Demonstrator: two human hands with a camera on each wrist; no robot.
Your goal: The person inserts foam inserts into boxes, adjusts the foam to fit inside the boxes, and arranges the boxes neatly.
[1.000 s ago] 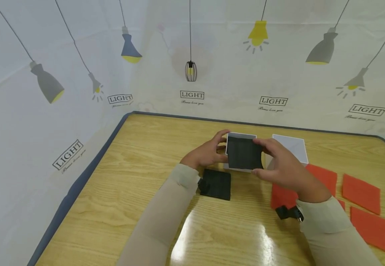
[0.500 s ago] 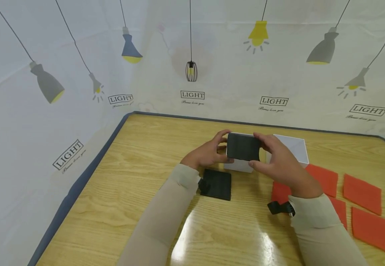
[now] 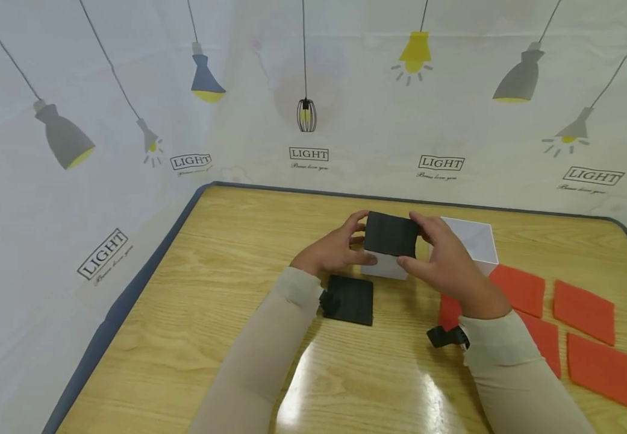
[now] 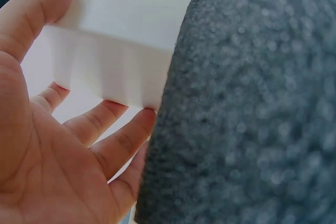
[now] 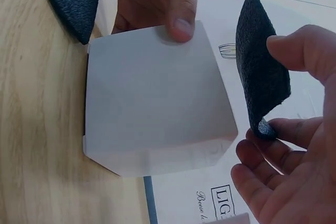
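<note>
On the table stands a white box [image 3: 386, 267], held at its left side by my left hand [image 3: 337, 250]. In the left wrist view the thumb presses one wall of the box [image 4: 115, 3] and the fingertips touch another. My right hand [image 3: 449, 259] pinches a square black foam sheet [image 3: 391, 234] by its right side, thumb on one edge and fingers on the opposite one. The right wrist view shows the foam sheet [image 5: 260, 61] bowed and apart from the box [image 5: 157, 93], above its top end. The foam hides the box's top in the head view.
A second black foam sheet [image 3: 358, 301] lies on the table before the left wrist. Several red foam sheets [image 3: 584, 310] are spread at the right. Another white box [image 3: 476, 241], open at the top, stands behind the right hand. A printed curtain [image 3: 367, 120] borders the table's back.
The foam sheet in my right hand has risen and tilted flatter, from facing me to lying over the box top. My left hand keeps its grip on the box.
</note>
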